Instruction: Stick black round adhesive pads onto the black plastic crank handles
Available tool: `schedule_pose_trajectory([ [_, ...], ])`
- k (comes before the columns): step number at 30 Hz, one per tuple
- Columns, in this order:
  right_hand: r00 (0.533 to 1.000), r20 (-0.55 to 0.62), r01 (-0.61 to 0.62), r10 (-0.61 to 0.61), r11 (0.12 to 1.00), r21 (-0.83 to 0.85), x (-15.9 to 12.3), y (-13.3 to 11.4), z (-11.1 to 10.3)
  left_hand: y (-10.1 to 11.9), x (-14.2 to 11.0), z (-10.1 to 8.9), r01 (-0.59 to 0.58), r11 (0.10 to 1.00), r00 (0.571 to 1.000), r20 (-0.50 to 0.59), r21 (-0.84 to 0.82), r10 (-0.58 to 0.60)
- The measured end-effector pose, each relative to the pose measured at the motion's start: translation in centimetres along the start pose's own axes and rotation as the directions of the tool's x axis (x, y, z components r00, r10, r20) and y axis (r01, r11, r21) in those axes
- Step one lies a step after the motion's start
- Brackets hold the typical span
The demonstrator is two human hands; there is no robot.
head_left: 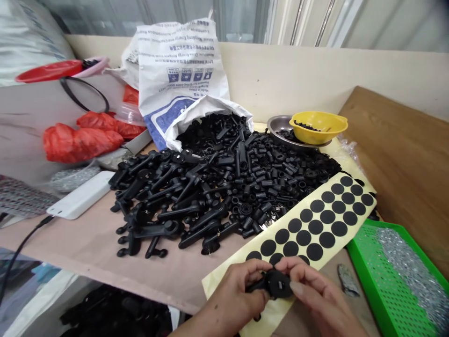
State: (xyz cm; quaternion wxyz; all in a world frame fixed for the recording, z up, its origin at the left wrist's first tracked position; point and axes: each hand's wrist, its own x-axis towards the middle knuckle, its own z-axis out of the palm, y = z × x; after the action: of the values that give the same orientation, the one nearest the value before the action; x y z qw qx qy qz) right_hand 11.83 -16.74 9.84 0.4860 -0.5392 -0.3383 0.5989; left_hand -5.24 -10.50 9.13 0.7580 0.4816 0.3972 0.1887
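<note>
A: Please tell me, what do the two hands do at this moment?

B: The left hand [229, 292] and the right hand [315, 295] are close together at 6 o'clock of the view. Their fingers curl closed around one black plastic handle [277, 284], so both hands are clamped on it. Only its round end shows well, because the fingers cover the rest.

A: Is this a good way of holding it?

B: I think yes. The handle is held from two sides, so it has little room to turn. It is also kept low, just above the sheet of black round stickers [271, 320], and the fingertips stay near the round end. I cannot tell how hard they press.

A: And what is around the hands?

B: The sheet lies under them and reaches toward 2 o'clock. At 12 o'clock, a heap of black plastic parts [224, 187] spills from a white woven sack [178, 70]. A yellow funnel [319, 127] sits in a steel bowl [277, 124] at 2 o'clock. At 4 o'clock, there is a green perforated tray [365, 252] with small silver parts [410, 262] on it.
</note>
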Motion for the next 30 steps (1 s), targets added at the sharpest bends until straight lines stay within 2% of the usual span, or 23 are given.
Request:
schedule_pose_trajectory([
  [6,0.998,-0.055,0.024,-0.022,0.999,0.04,0.2,0.3,0.3,0.2,-0.1,-0.3,-0.069,0.993,0.998,0.005,0.097,0.069],
  [13,0.996,-0.068,0.053,-0.056,0.997,-0.048,0.3,0.4,0.3,-0.4,-0.1,-0.6,-0.154,0.949,0.987,0.009,0.276,0.158],
  [19,0.997,-0.031,0.065,-0.069,0.99,-0.125,0.3,0.4,0.1,-0.8,-0.3,-0.7,-0.171,0.913,0.982,-0.016,0.371,0.191],
  [30,0.997,-0.011,0.07,-0.072,0.989,-0.127,0.2,-0.2,0.7,0.8,-0.8,-0.6,-0.17,0.955,0.985,0.017,0.244,0.171],
])
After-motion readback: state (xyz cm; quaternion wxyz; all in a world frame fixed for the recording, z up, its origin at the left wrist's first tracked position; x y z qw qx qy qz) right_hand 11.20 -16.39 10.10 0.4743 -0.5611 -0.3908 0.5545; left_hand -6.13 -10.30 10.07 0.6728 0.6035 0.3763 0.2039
